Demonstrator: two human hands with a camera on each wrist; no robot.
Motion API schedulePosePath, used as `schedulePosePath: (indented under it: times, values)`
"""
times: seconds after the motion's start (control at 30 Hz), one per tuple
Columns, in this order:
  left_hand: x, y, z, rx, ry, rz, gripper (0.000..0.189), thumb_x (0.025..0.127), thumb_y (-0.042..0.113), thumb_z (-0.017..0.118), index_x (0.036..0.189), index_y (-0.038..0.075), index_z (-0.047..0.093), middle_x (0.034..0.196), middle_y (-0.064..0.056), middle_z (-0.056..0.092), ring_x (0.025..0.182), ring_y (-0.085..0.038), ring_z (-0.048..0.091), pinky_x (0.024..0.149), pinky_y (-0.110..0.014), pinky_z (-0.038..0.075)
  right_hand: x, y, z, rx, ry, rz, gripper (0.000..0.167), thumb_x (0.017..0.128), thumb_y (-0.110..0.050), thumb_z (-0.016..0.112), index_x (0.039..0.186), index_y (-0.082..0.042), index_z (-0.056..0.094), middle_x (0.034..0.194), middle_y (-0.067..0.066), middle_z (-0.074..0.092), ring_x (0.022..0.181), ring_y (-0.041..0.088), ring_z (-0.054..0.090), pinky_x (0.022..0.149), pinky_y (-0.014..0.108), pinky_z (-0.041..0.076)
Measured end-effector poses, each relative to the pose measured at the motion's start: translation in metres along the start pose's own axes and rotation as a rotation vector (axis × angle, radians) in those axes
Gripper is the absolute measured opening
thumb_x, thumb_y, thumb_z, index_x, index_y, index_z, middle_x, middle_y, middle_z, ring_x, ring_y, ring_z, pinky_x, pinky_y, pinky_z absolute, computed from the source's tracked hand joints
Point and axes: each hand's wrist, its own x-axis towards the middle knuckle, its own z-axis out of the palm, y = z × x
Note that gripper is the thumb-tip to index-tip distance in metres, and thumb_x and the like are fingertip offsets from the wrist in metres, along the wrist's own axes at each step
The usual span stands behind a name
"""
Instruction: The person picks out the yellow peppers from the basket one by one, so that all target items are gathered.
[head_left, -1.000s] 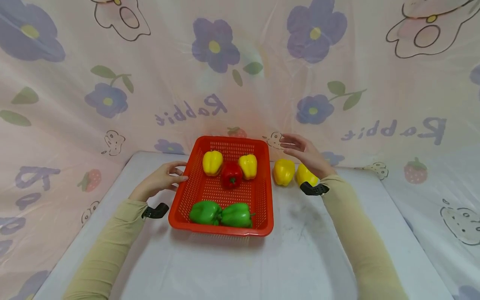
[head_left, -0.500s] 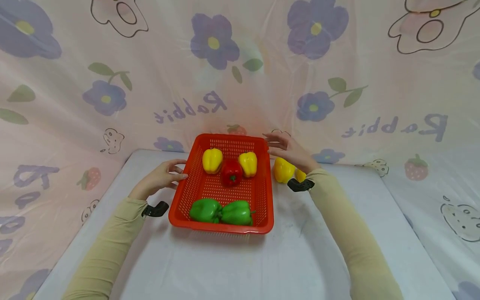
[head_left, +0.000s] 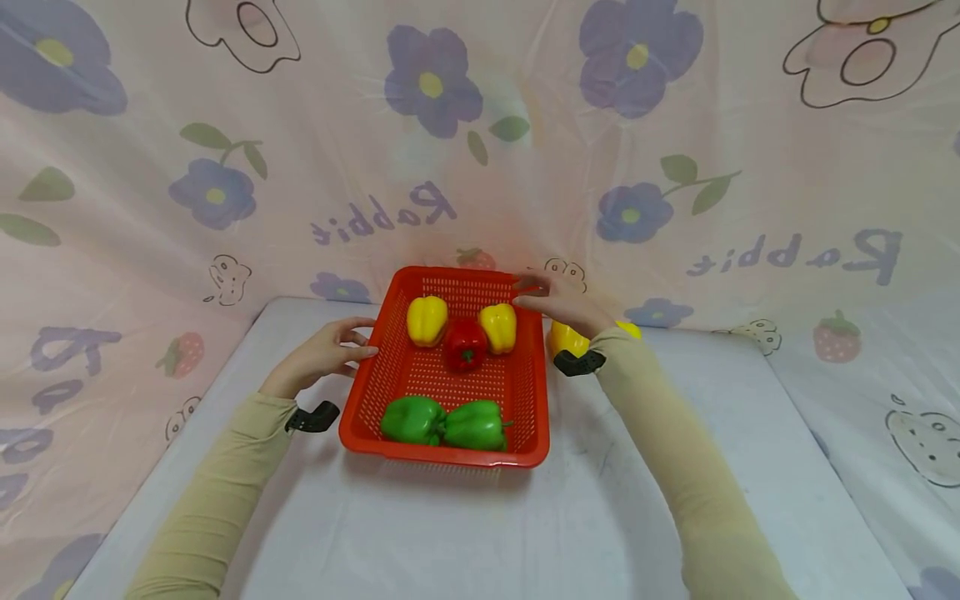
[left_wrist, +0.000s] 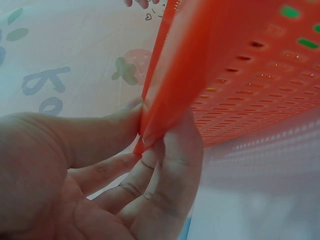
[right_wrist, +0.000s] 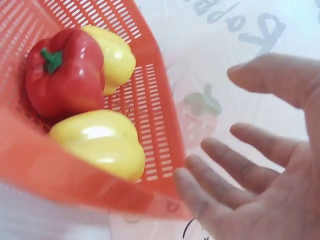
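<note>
A red perforated plastic basket [head_left: 465, 455] holds two yellow bell peppers [head_left: 427, 322] and a red bell pepper [head_left: 465, 345] in its far half. Two green bell peppers [head_left: 412, 420] lie along its near wall. My left hand [head_left: 318, 357] grips the basket's left rim, with thumb and fingers pinching the edge [left_wrist: 165, 112] in the left wrist view. At the far right corner is my right hand [head_left: 561, 302], its fingers extended and spread. In the right wrist view this hand [right_wrist: 260, 165] holds nothing, its fingertips close to the rim; contact is unclear.
More yellow bell peppers [head_left: 567, 340] lie on the white table [head_left: 450, 542] right of the basket, partly hidden by my right hand and wrist. A patterned curtain [head_left: 525, 192] hangs directly behind the table. Black wrist straps [head_left: 579, 363] sit over both sleeves.
My right hand has moved left, from above the loose yellow bell peppers to the basket's far right corner. My left hand keeps its grip on the left rim, and the basket stays about still.
</note>
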Motion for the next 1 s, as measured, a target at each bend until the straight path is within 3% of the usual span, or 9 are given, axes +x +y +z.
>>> schedulePosePath:
  times: [0.23, 0.47, 0.67, 1.0]
  values:
    - [0.0, -0.001, -0.001, -0.002, 0.001, -0.002, 0.06, 0.095, 0.008, 0.06, 0.147, 0.001, 0.029, 0.11, -0.024, 0.049, 0.084, -0.024, 0.061, 0.071, -0.039, 0.057, 0.009, -0.012, 0.007, 0.032, 0.001, 0.11, 0.051, 0.094, -0.019, 0.062, 0.139, -0.002, 0.043, 0.131, 0.02, 0.049, 0.118, 0.035, 0.048, 0.099, 0.047, 0.042]
    - [0.001, 0.0, -0.001, -0.003, 0.0, -0.003, 0.061, 0.095, 0.009, 0.06, 0.147, 0.001, 0.029, 0.11, -0.024, 0.049, 0.086, -0.025, 0.061, 0.071, -0.039, 0.057, 0.018, -0.016, 0.016, -0.032, -0.007, 0.217, 0.057, 0.093, -0.026, 0.063, 0.14, -0.001, 0.043, 0.135, 0.015, 0.048, 0.12, 0.035, 0.05, 0.099, 0.044, 0.043]
    - [0.001, 0.0, 0.0, 0.001, 0.003, -0.003, 0.06, 0.095, 0.008, 0.06, 0.147, 0.001, 0.03, 0.11, -0.025, 0.049, 0.086, -0.026, 0.062, 0.07, -0.04, 0.057, 0.021, -0.017, 0.024, 0.051, -0.046, 0.303, 0.057, 0.095, -0.028, 0.059, 0.141, 0.001, 0.039, 0.14, 0.016, 0.042, 0.125, 0.035, 0.044, 0.105, 0.047, 0.037]
    - [0.001, 0.0, 0.0, 0.017, 0.005, -0.004, 0.061, 0.095, 0.01, 0.061, 0.147, 0.001, 0.03, 0.109, -0.023, 0.049, 0.085, -0.025, 0.061, 0.071, -0.039, 0.057, 0.025, -0.024, 0.029, 0.02, -0.014, 0.38, 0.054, 0.095, -0.033, 0.058, 0.135, 0.002, 0.047, 0.136, 0.018, 0.048, 0.122, 0.035, 0.047, 0.101, 0.046, 0.04]
